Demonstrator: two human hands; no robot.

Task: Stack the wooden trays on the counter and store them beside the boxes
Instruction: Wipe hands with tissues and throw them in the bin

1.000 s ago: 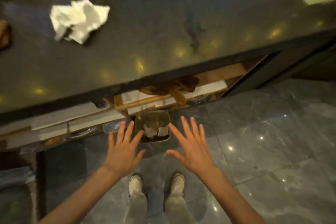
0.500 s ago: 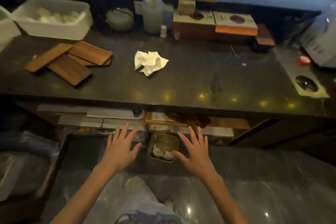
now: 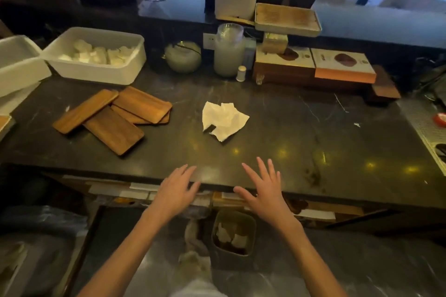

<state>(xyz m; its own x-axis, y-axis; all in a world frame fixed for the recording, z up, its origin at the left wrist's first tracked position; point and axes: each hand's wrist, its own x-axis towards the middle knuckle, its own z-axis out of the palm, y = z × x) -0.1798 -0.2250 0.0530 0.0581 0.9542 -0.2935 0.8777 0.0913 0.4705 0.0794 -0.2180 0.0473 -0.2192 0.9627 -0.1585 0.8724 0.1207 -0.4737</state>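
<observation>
Hovering at counter front edge: left hand and right hand, fingers spread, empty; wooden trays scattered left of frame, boxes upper right

My two hands are bare: no gloves, no rings, no watch or band at either wrist. The left hand and the right hand both show their backs, with slim fingers and short, plain nails. My forearms are uncovered all the way to the bottom edge of the view, so no sleeve shows on either arm. Between the arms, low in the view, I can make out pale, light-coloured trousers. Above them sits a light shoe, too blurred for me to tell any detail.
</observation>
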